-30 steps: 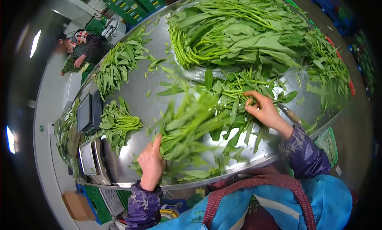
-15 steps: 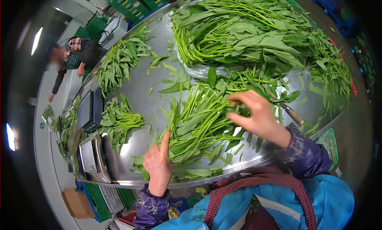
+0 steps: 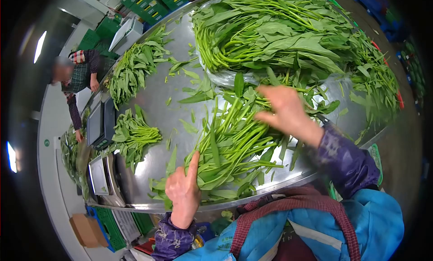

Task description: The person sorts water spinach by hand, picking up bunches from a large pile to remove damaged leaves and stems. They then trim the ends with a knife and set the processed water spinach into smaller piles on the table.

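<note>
A loose bunch of water spinach (image 3: 239,143) lies on the metal table in front of me, its pale green stems fanned out. At its left edge is my left hand (image 3: 183,188), index finger stretched along the stems and the other fingers bent; no bundle shows in its grasp. My right hand (image 3: 288,109), slightly blurred, hovers over the right side of the bunch with thumb and fingers apart, holding nothing visible. Beyond it sits a big heap of water spinach (image 3: 279,35) on clear plastic. A knife, mostly hidden by my right forearm, lies to the right.
Smaller water spinach bundles (image 3: 137,132) lie left of centre on the metal table (image 3: 169,121). Scales (image 3: 101,123) stand along its left edge. Across there, another person (image 3: 83,73) reaches down toward greens. Green crates (image 3: 144,8) are stacked behind; a cardboard box (image 3: 88,231) is below left.
My right hand has moved up and slightly left, and its forearm now covers most of the knife. My left hand has shifted slightly right. The other person's arm has swung toward the table.
</note>
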`<act>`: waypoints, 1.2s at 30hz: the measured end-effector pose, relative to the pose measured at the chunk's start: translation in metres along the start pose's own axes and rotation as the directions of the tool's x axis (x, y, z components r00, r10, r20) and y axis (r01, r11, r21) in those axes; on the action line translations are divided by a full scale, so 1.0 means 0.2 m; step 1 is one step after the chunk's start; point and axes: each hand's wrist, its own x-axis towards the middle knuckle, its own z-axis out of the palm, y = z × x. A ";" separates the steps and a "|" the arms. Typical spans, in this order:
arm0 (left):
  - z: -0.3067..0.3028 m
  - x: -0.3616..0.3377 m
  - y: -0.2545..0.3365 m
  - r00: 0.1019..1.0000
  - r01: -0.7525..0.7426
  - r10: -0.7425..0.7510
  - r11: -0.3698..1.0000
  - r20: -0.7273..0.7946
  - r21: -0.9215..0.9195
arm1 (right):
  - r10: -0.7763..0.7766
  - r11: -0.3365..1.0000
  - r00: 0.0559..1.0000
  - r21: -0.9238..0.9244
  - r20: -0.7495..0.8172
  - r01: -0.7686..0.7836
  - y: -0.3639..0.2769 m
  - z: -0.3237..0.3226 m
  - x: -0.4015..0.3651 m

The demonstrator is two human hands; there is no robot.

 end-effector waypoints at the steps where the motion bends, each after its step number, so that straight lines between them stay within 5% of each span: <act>1: -0.01 0.01 0.01 1.000 -0.024 0.024 1.000 -0.009 -0.001 | -0.077 0.997 0.995 0.007 0.060 0.076 -0.09 0.04 -0.02; 4: -0.01 0.01 0.02 0.997 -0.072 0.072 0.997 -0.025 0.014 | -0.181 0.981 0.979 0.089 0.098 0.173 -0.05 0.12 -0.02; 6: -0.02 -0.01 0.01 0.996 -0.083 0.084 0.996 -0.030 0.024 | -0.083 0.964 0.994 -0.249 0.068 0.097 0.11 0.12 0.02; 7: -0.02 -0.02 0.01 0.995 -0.088 0.089 0.996 -0.033 0.033 | 0.016 0.988 0.999 -0.155 -0.037 -0.022 0.22 0.13 0.02; 8: -0.01 -0.02 0.01 0.995 -0.092 0.094 0.995 -0.041 0.041 | 0.115 0.978 0.993 -0.176 0.016 -0.111 0.21 0.05 0.04; 12: 0.01 0.01 0.03 0.990 -0.105 0.110 0.993 -0.084 0.055 | -0.341 0.920 0.936 0.176 -0.087 0.351 -0.14 0.01 0.08; 15: -0.02 0.02 0.06 0.989 -0.136 0.140 0.989 -0.054 0.058 | -0.477 0.849 0.874 0.211 -0.088 0.484 -0.23 0.13 0.07; 17: -0.03 0.00 0.05 0.985 -0.160 0.160 0.987 -0.069 -0.001 | -0.399 0.899 0.900 0.266 0.173 0.348 -0.12 0.18 0.08; 18: -0.03 -0.01 0.04 0.984 -0.167 0.167 0.986 -0.066 0.000 | -0.229 0.961 0.968 0.185 0.104 0.208 -0.01 0.14 0.10; 19: -0.04 -0.02 0.02 0.985 -0.162 0.159 0.986 -0.063 -0.034 | 0.087 0.975 0.982 0.189 0.167 -0.119 0.10 0.08 0.12; 20: -0.04 -0.04 0.01 0.987 -0.153 0.149 0.986 -0.062 -0.070 | 0.284 0.942 0.957 0.173 0.051 -0.289 0.23 0.04 0.13; 21: -0.05 -0.05 0.01 0.994 -0.106 0.105 0.991 -0.015 -0.076 | 0.319 0.948 0.946 0.000 0.067 -0.319 0.31 -0.03 0.12; 24: -0.03 -0.04 0.00 0.997 -0.076 0.074 0.994 -0.033 -0.076 | 0.043 0.992 0.999 0.119 -0.027 -0.039 0.20 -0.09 0.04; 27: -0.01 -0.01 0.02 0.993 -0.087 0.083 0.995 -0.083 -0.040 | -0.085 0.981 0.940 0.194 0.331 0.020 -0.05 -0.08 0.00; 28: -0.02 -0.01 0.03 0.996 -0.073 0.071 0.996 -0.060 -0.042 | -0.191 0.974 0.945 0.169 0.267 0.149 -0.09 -0.03 -0.04; 33: -0.02 -0.02 0.02 1.000 -0.022 0.021 0.998 -0.004 -0.058 | -0.209 0.887 0.963 0.448 0.171 0.113 -0.13 0.02 -0.06; 36: -0.01 -0.03 0.03 1.000 0.002 -0.002 0.997 0.012 -0.076 | -0.181 0.905 0.973 0.411 0.141 0.108 -0.13 0.02 -0.07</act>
